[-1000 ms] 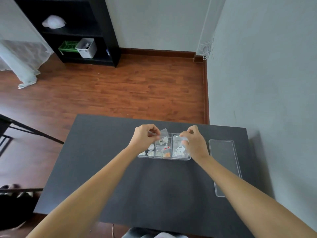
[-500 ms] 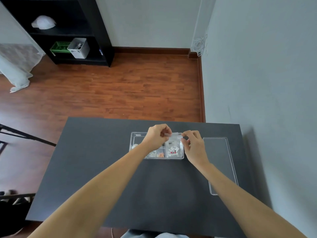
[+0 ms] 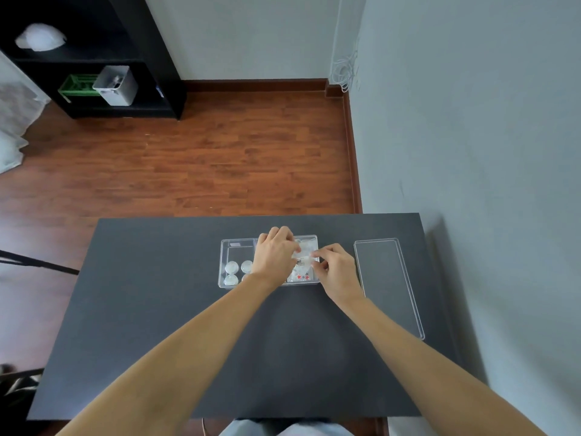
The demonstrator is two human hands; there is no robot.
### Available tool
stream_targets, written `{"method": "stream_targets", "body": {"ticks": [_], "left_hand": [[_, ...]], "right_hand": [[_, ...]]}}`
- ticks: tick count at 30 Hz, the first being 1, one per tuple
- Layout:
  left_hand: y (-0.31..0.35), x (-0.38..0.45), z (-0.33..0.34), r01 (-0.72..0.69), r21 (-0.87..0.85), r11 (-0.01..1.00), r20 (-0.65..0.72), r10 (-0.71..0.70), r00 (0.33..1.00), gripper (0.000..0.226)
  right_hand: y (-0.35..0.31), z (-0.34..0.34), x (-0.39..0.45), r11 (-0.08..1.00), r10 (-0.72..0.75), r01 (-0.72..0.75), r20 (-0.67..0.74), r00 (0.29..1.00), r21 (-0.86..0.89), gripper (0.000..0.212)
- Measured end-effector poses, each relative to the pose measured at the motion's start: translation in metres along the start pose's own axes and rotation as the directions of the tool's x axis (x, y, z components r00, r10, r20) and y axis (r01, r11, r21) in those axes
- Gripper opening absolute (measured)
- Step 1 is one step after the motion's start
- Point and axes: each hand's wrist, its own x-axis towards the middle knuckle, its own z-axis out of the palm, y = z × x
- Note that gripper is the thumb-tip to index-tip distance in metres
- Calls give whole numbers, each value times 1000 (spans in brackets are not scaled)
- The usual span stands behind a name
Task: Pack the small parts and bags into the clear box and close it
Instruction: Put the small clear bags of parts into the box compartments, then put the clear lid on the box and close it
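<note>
A clear divided box (image 3: 224, 262) sits near the far middle of the black table (image 3: 157, 325). Its left compartment holds several small round silver parts (image 3: 232, 266). The right compartment holds small clear bags with labels and red bits (image 3: 301, 274). My left hand (image 3: 274, 253) and my right hand (image 3: 334, 269) both pinch one small clear bag (image 3: 302, 257) just above the right compartment. My left hand hides the middle compartment. The clear lid (image 3: 388, 284) lies flat to the right of the box.
A grey wall (image 3: 471, 152) runs close along the table's right side. Past the far edge is wooden floor, with a black shelf (image 3: 94, 58) at the back left holding a green basket and a white bin. A dark stand (image 3: 34, 262) reaches in from the left.
Both hands carried the small bag from above the box's middle to its right compartment and lowered it. The head camera shifted, so the box now appears further left.
</note>
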Motion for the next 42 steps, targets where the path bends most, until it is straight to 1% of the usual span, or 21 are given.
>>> {"method": "stream_targets", "body": {"ticks": [5, 7, 9, 11, 13, 14, 16, 18, 21, 23, 24, 25, 26, 27, 28, 29, 31, 34, 37, 39, 42], "left_hand": [[3, -4, 4, 6, 58, 998, 28, -8, 1000, 24], [6, -4, 2, 5, 54, 999, -6, -4, 1000, 23], [12, -5, -3, -15, 17, 1000, -78, 16, 997, 22], [22, -2, -9, -69, -40, 997, -160, 62, 985, 20], [38, 2, -14, -155, -101, 983, -194, 133, 972, 20], [47, 6, -15, -201, -135, 970, -185, 174, 967, 22], [64, 13, -13, -249, -185, 950, -111, 232, 966, 28], [78, 22, -6, -237, -207, 949, 21, 247, 969, 38], [79, 32, -1, -147, -145, 978, 229, 178, 957, 52], [68, 46, -3, -104, -89, 991, 322, 128, 938, 57], [65, 51, -3, -84, -74, 994, 338, 104, 935, 59], [63, 53, -2, -67, -71, 995, 335, 87, 938, 60], [57, 54, -4, -70, -60, 996, 341, 86, 936, 61], [85, 54, 7, -142, -84, 986, 420, 164, 893, 61], [113, 54, 22, -210, -106, 972, 459, 235, 857, 61], [113, 52, 23, -218, -108, 970, 448, 243, 860, 62], [122, 48, 26, -172, -156, 973, 415, 223, 882, 63], [119, 52, 25, -145, -232, 962, 385, 228, 895, 61], [127, 50, 14, -138, -336, 932, 320, 251, 914, 60], [124, 49, -2, -127, -436, 891, 248, 255, 935, 57], [115, 48, -30, -76, -599, 797, 141, 199, 970, 59]], "right_hand": [[-1, -5, -7, 999, -25, 24, 36, 999, 44, 18], [0, -11, -15, 997, -41, 40, 17, 999, 65, 19], [4, -20, -25, 996, -17, 22, -58, 998, 88, 18], [12, -29, -40, 997, 36, -22, -175, 984, 77, 17], [24, -39, -58, 996, 93, -93, -302, 949, 13, 19], [30, -43, -69, 989, 123, -142, -356, 926, -28, 22], [40, -50, -89, 957, 194, -265, -416, 888, -121, 36], [50, -50, -107, 906, 251, -358, -397, 883, -225, 56], [51, -41, -114, 849, 356, -425, -255, 899, -314, 82], [46, -35, -112, 843, 389, -426, -175, 904, -327, 90], [44, -35, -113, 850, 389, -411, -133, 912, -330, 90], [41, -33, -114, 855, 386, -393, -92, 918, -338, 89], [38, -30, -110, 866, 368, -372, -80, 927, -335, 86], [51, -39, -129, 836, 422, -445, -141, 896, -322, 83], [60, -49, -149, 792, 495, -531, -193, 847, -301, 80], [62, -48, -148, 801, 475, -514, -197, 858, -306, 78], [69, -53, -156, 825, 452, -486, -177, 874, -289, 75], [68, -62, -160, 868, 455, -475, -153, 877, -144, 73], [70, -71, -170, 884, 461, -467, -174, 870, 7, 67], [60, -86, -170, 896, 443, -429, -180, 878, 114, 55], [34, -113, -160, 877, 428, -351, -202, 881, 328, 26]]}}
